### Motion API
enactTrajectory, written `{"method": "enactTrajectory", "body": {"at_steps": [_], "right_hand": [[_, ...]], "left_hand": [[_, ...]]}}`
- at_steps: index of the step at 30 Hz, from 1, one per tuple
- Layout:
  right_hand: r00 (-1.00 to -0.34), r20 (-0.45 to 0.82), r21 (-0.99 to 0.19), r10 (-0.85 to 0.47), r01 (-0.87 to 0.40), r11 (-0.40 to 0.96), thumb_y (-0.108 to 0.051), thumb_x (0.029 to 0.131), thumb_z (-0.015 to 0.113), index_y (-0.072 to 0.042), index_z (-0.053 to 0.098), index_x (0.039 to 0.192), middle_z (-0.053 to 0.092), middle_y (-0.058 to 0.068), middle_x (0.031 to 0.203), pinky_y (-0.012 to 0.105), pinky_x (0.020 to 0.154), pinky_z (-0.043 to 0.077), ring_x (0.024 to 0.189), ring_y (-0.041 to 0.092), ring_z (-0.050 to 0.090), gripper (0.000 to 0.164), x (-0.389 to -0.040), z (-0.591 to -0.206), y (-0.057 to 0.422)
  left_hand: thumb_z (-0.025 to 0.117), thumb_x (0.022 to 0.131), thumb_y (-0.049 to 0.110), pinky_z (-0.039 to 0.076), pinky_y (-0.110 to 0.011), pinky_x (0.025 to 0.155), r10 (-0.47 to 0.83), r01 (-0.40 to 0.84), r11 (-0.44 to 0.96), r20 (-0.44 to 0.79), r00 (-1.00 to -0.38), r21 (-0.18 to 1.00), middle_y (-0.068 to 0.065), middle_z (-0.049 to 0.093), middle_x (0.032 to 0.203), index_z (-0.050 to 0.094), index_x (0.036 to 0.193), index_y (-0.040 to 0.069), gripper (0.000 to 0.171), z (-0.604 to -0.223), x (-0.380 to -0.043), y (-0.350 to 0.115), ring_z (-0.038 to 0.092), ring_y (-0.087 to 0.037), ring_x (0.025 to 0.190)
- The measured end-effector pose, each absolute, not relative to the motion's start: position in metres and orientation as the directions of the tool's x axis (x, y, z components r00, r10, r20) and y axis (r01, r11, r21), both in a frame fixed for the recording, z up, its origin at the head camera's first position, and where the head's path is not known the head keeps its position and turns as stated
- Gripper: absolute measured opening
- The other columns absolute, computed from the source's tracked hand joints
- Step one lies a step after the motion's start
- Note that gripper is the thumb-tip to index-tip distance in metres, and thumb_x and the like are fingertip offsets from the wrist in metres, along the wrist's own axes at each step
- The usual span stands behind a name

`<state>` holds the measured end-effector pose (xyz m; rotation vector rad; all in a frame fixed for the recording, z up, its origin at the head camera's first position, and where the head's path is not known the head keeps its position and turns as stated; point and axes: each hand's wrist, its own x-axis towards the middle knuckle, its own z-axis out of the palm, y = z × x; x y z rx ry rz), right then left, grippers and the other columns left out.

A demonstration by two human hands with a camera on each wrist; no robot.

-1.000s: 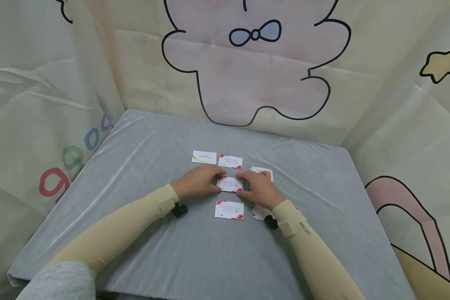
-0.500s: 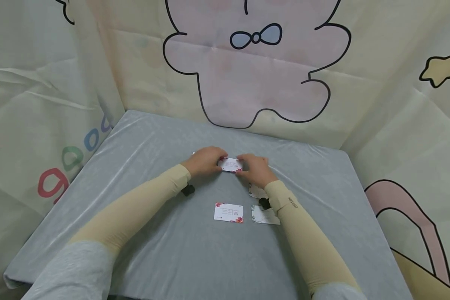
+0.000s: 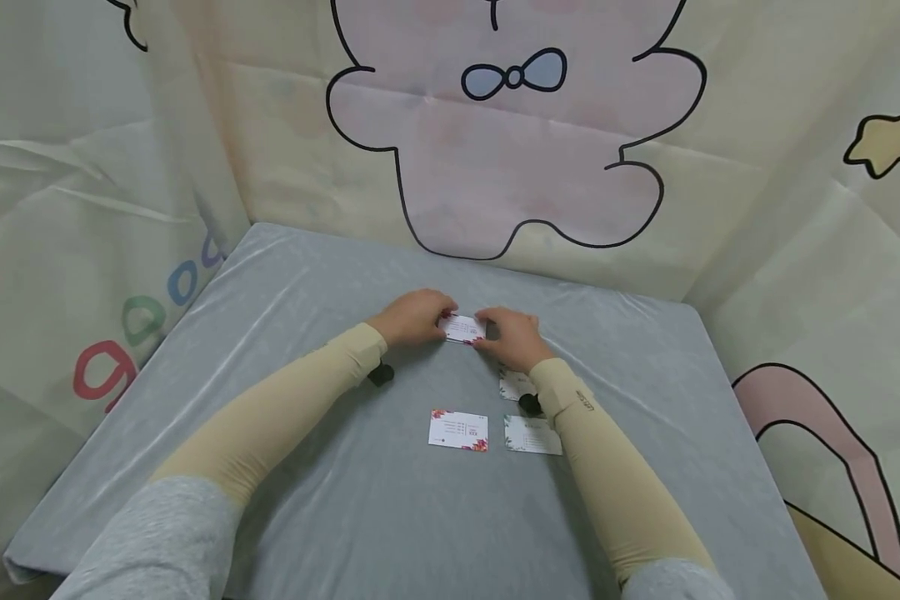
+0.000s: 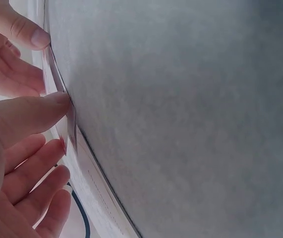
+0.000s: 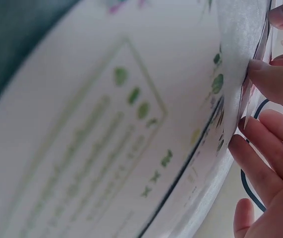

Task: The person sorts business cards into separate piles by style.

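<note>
Both hands pinch a white business card with red flower corners (image 3: 463, 328) at the back of the group of cards. My left hand (image 3: 416, 318) grips its left end and my right hand (image 3: 516, 340) its right end. In the left wrist view, thumb and fingers of the left hand (image 4: 27, 153) meet on the card (image 4: 61, 124), which looks tilted, with a second edge close beneath. The right wrist view shows the right hand (image 5: 267, 153) pinching the opposite end. Whether it touches a card underneath is hidden.
Another red-flowered card (image 3: 457, 430) lies nearer on the grey cloth-covered table (image 3: 360, 517). To its right are a card with green leaves (image 3: 532, 435) and one partly covered by the right wrist (image 3: 514, 384). Another card (image 4: 101, 183) lies flat beside the left hand.
Both hands have carried the red-flowered card away from the body, from the middle position to where another red-flowered card lay. Over the last half second they have barely moved.
</note>
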<state>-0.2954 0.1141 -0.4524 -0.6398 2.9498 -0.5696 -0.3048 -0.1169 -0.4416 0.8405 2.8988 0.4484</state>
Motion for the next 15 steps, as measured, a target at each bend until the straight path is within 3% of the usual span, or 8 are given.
{"method": "enactTrajectory", "body": {"at_steps": [15], "right_hand": [[-0.902,-0.021,-0.357,-0.432,-0.396,0.846,-0.039,0.09,0.076,-0.021,0.061,0.139,0.06,0.002,0.144,0.055,0.098,0.027,0.136,0.025,0.052,0.055,-0.3032,-0.4555,0.1152]], "left_hand": [[0.074,0.088,0.027,0.05,-0.038,0.093,0.502,0.472,0.815,-0.004,-0.865,0.337,-0.002,0.068,0.112,0.061,0.138,0.011,0.054,-0.448,-0.3062,-0.1189,0.057,-0.017,0.096]]}}
